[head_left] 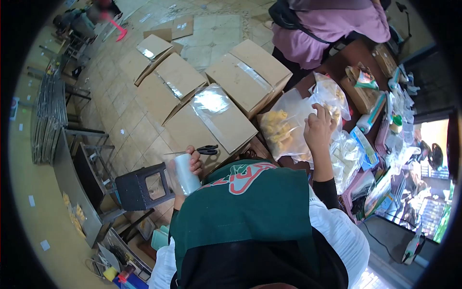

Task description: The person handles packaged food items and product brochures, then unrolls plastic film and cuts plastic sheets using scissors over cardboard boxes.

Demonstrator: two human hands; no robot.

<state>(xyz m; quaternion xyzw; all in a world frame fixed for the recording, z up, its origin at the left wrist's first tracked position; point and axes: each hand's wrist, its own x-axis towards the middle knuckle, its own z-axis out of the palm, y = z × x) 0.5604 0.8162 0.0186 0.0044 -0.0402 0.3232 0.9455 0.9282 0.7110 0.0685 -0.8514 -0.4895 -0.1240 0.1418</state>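
My left hand (pixel 194 161) is wrapped round a roll of clear plastic film (pixel 186 174), held upright in front of my green apron. My right hand (pixel 319 126) is raised at the side of a clear plastic bag (pixel 280 132) with yellow pieces inside. Its fingers are curled in; whether they pinch the bag's plastic is hidden. Behind that hand stands another clear bag (pixel 332 94) with similar contents. A bag of paler pieces (pixel 344 161) lies by my right forearm. Black-handled scissors (pixel 208 150) rest on the nearest taped carton (pixel 211 120), close to my left hand.
More taped cartons (pixel 248 74) stand on the tiled floor ahead. A dark plastic stool (pixel 137 188) is at my left. Packets and plastic crowd the brown table (pixel 353 55) on the right. A person in a pink garment (pixel 308 36) is beyond it. Flattened cardboard (pixel 50 115) leans far left.
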